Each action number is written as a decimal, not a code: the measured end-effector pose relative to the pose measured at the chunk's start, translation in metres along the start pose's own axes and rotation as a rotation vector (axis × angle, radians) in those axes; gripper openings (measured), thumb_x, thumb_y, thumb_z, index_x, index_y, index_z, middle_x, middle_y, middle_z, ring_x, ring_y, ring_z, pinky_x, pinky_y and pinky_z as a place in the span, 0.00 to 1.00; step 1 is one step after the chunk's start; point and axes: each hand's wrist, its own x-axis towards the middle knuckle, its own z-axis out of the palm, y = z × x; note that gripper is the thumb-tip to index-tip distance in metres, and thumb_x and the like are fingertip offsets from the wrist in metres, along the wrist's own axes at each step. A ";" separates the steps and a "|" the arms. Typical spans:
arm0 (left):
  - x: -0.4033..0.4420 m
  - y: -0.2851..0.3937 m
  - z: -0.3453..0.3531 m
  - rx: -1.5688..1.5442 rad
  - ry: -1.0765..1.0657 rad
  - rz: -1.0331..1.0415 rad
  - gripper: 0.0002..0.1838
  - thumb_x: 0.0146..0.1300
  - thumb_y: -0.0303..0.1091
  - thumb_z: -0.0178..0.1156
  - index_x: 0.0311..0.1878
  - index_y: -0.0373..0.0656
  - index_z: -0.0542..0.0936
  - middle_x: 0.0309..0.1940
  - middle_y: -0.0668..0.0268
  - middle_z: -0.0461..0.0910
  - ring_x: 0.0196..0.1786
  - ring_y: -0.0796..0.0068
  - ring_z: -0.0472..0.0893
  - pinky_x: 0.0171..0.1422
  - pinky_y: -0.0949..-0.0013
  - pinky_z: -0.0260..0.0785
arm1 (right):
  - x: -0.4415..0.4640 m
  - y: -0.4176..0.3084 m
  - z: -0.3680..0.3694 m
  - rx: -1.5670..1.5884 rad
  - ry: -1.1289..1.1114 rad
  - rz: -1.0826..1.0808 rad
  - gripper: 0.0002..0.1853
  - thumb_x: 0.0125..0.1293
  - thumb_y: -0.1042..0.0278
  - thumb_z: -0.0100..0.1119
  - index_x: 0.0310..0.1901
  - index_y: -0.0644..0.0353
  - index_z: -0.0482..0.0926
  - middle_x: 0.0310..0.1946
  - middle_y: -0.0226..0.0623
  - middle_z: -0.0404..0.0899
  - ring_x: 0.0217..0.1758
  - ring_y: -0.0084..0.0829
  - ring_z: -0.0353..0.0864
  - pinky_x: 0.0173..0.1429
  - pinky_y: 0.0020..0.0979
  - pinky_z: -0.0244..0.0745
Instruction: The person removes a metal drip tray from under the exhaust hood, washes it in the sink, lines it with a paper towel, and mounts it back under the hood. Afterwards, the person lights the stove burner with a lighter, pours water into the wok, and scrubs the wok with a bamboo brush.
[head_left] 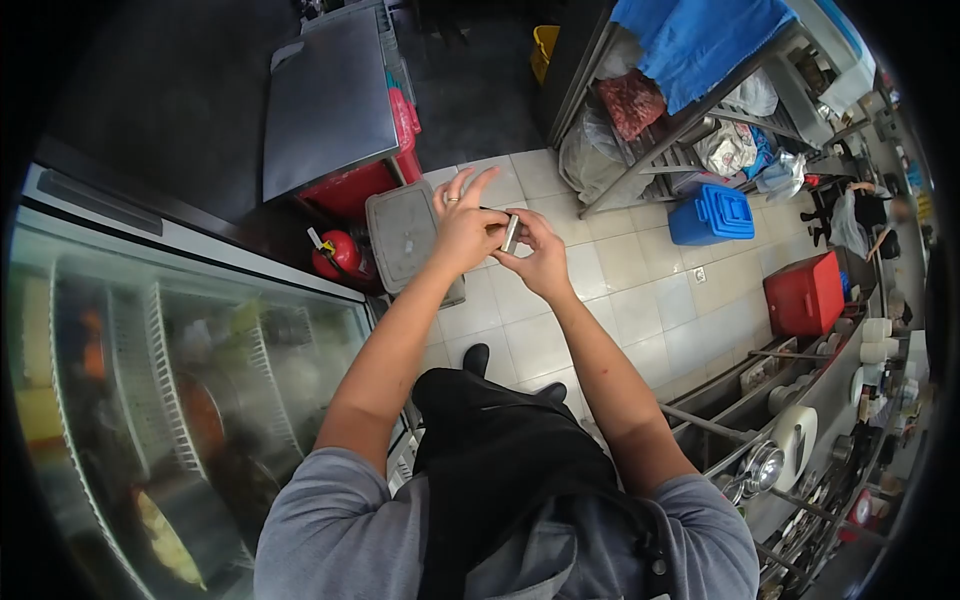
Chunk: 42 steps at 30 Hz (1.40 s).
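Both my hands meet in front of me above the tiled floor, around a small flat object point(511, 234) with a pale edge and dark sides. My left hand point(468, 228) pinches it from the left with thumb and index finger; its other fingers are raised, and one wears a ring. From the right, my right hand point(541, 258) grips the same object between thumb and fingers. What the object is cannot be made out. Beneath my left hand stands a grey lidded bin point(397, 240).
A glass-doored fridge point(200, 370) lines the left, with a fire extinguisher point(340, 252) beyond it. On the right are a blue container point(712, 215), a red box point(804, 294), racks of dishes point(790, 450) and another person point(868, 215). A metal shelf point(660, 160) holds bags.
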 end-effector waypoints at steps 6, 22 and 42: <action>-0.007 -0.034 -0.018 -0.082 0.094 -0.047 0.08 0.43 0.35 0.73 0.31 0.52 0.90 0.70 0.66 0.70 0.74 0.56 0.60 0.76 0.49 0.45 | 0.016 0.010 0.020 -0.024 -0.057 0.021 0.36 0.48 0.79 0.79 0.60 0.64 0.74 0.59 0.42 0.75 0.53 0.32 0.84 0.56 0.32 0.84; -0.001 -0.100 -0.077 -0.212 0.219 -0.137 0.08 0.47 0.31 0.75 0.33 0.50 0.88 0.69 0.63 0.70 0.71 0.57 0.66 0.74 0.56 0.57 | 0.039 0.035 0.068 0.002 -0.173 0.112 0.37 0.48 0.80 0.79 0.62 0.63 0.73 0.60 0.38 0.73 0.52 0.30 0.82 0.57 0.30 0.83; -0.079 -0.199 0.046 0.339 -0.630 -0.714 0.33 0.59 0.56 0.67 0.64 0.49 0.77 0.74 0.51 0.62 0.77 0.43 0.56 0.74 0.36 0.51 | -0.032 -0.045 -0.047 0.024 0.113 0.145 0.36 0.52 0.82 0.75 0.64 0.63 0.70 0.61 0.38 0.70 0.58 0.31 0.79 0.64 0.32 0.79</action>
